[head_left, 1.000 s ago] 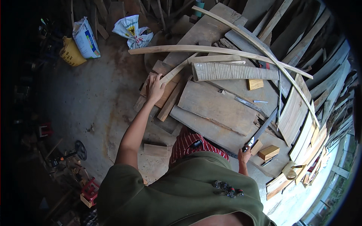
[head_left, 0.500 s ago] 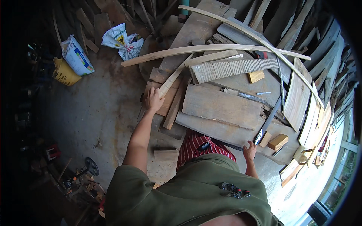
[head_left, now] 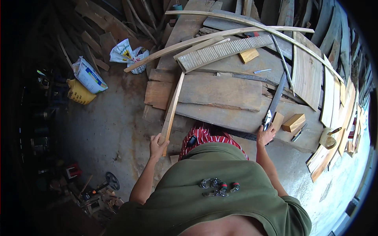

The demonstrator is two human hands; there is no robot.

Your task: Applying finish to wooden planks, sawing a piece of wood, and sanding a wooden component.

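Wood strip [head_left: 172, 110]: lower middle of frame, a bit left of ctr, runs near vertical w/ a slight lean. Lower end sits in the L hand, w/ a short bit poking out past it; upper end is up by the ribbed wood piece [head_left: 226, 53], can't tell if they touch.
L hand [head_left: 158, 145]: closed on the strip near its bottom end, fingers wrapped, no gap I can see. Just off the worktop's near edge, left of the striped shorts [head_left: 204, 137].
R hand [head_left: 266, 135]: lower right of ctr, well apart from the strip, which is off to its left. Fingers part curled at the saw handle, touching it, but can't tell if it's gripped all the way round.
Saw [head_left: 278, 94]: right of ctr, blade pointing up the frame, handle end at the R hand.
Worktop [head_left: 311, 139]: covers ctr to right, w/ boards on it. Small wood block [head_left: 277, 121] just beside the R hand, bigger one [head_left: 294, 122] a bit further right.
Long lath [head_left: 189, 44]: upper middle, crosses another approx top ctr.
Sacks: white/blue one [head_left: 90, 74] + yellow one [head_left: 80, 92], upper left.
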